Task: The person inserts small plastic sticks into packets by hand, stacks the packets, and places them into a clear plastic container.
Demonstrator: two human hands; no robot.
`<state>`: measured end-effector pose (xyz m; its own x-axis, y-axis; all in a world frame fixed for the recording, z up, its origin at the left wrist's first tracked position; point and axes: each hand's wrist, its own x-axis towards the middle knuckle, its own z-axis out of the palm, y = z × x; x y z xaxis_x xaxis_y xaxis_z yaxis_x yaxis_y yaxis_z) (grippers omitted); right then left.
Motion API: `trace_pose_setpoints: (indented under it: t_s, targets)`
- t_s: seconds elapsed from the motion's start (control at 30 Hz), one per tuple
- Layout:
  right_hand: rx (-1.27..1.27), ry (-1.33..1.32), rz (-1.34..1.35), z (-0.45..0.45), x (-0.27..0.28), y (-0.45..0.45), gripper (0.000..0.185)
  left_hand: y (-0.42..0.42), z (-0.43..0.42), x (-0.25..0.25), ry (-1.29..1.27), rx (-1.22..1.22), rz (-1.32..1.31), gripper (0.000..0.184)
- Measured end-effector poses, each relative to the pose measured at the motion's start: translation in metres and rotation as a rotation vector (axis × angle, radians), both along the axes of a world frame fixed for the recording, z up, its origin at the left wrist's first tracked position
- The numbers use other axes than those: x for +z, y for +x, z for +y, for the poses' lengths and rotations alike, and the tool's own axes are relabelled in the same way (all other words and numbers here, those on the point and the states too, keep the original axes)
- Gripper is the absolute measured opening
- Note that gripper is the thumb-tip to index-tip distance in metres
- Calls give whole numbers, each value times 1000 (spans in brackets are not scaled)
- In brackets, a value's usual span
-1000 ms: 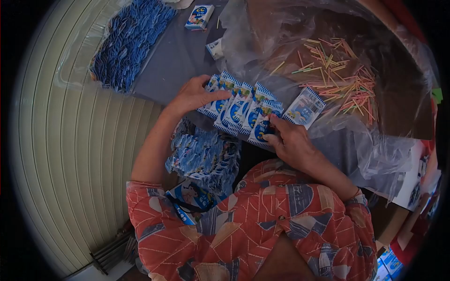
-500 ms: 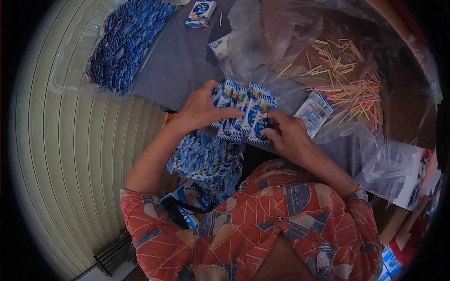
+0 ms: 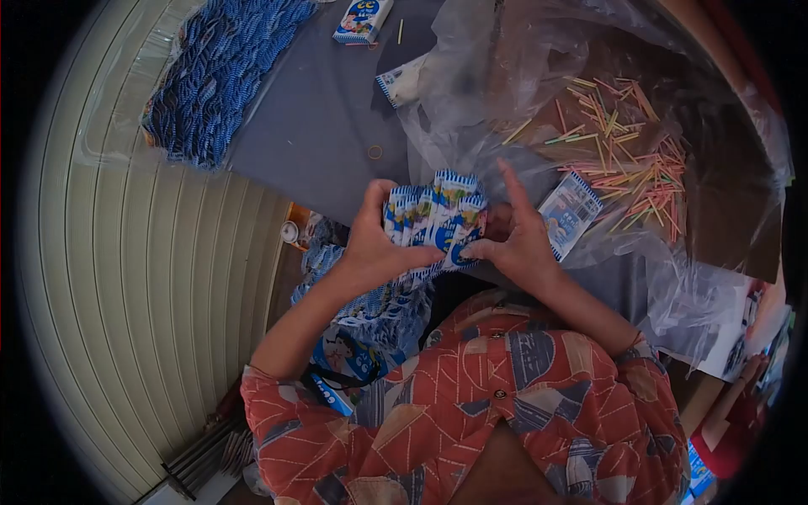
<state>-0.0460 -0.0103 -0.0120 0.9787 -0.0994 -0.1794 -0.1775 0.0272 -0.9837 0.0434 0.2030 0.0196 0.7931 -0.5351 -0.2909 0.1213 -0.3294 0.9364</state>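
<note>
Between my two hands is a row of small blue-and-white printed packets [image 3: 436,215], standing side by side and pressed together. My left hand [image 3: 370,240] wraps the left end, its thumb lying across the lower front. At the right end, my right hand [image 3: 520,236] pinches the packets with its thumb, while its index finger points up and away from them. The fingers behind the bundle are hidden. A thin rubber band [image 3: 375,152] lies on the grey table just beyond my left hand. Close to my right hand is a larger flat blue-and-white packet [image 3: 569,215].
Pink, yellow and green sticks [image 3: 648,181] are scattered on clear plastic sheeting [image 3: 471,93]. Heaped blue-striped packets [image 3: 227,76] lie at the far left. More packets [image 3: 370,307] and a blue printed bag [image 3: 345,358] sit by my lap. A ribbed shutter [image 3: 151,295] borders the left.
Both hands have drawn the packets nearer my body and squeezed them into a tighter bundle. My right index finger has lifted away, and the rubber band now shows on the table.
</note>
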Motion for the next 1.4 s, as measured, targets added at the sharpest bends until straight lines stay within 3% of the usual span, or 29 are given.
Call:
trace_pose_setpoints:
  t_s: [0.13,0.2,0.23,0.3,0.33,0.4,0.43,0.5,0.53,0.57,0.6,0.63,0.7,0.73,0.8,0.93,1.0,1.03,1.1,1.17,1.23,1.3,1.37,1.4]
  targets:
    - [80,272,113,-3,-1,4,92,-32,19,-13,-182,17,-203,85]
    - [418,316,108,-10,22,10,77,-36,20,-4,-258,-34,-491,86]
    - [416,310,117,-13,33,14,77,-33,20,5,-265,-32,-484,86]
    - [438,-145,-380,-21,58,25,62,-21,16,24,-447,-101,-788,71]
    - [440,-151,-376,-25,79,32,62,-11,9,35,-594,-150,-822,66]
    - [445,-340,-747,-29,115,44,35,5,-1,31,-604,-167,-876,66]
    - [446,-347,-748,-25,117,39,35,14,-6,30,-607,-189,-929,67]
    - [354,509,-467,-16,113,26,39,32,-18,28,-617,-242,-1035,69]
    - [482,460,-552,-32,89,38,91,38,-24,25,-626,-269,-1085,70]
    - [475,449,-551,-46,74,43,91,42,-28,23,-634,-294,-1134,72]
    - [505,-37,-467,-59,63,46,95,37,-24,15,-393,-225,-1104,91]
    - [515,-517,-363,-66,54,49,98,35,-19,-6,-400,-228,-1103,91]
    - [463,-462,-223,-67,39,45,101,31,-14,-40,-109,-148,-817,131]
    - [423,-403,-91,-66,36,45,104,28,-12,-45,-112,-147,-810,131]
    - [422,-376,-103,-61,36,51,105,19,-5,-47,-216,-47,-726,140]
    - [402,-367,-104,-55,33,60,106,9,-12,-50,-395,122,-435,126]
    - [364,-351,-136,-51,25,57,104,12,-12,-43,-371,-45,-442,96]
    - [324,-332,-169,-48,24,56,102,15,-13,-40,-372,-41,-435,96]
    - [417,-388,-291,-48,40,60,97,23,-16,-32,-386,-230,-818,85]
    - [511,-435,-408,-45,45,64,92,24,-11,-24,-391,-232,-819,87]
    - [475,-603,-693,-44,44,70,75,36,-10,-26,-335,-225,-588,93]
    - [426,-669,-575,-45,32,70,74,49,-7,-34,-298,-309,-539,98]
    - [372,-736,-447,-53,29,68,72,42,-4,-34,-31,-322,-749,104]
    - [353,-601,-354,-53,34,63,75,39,-1,-36,-30,-318,-738,104]
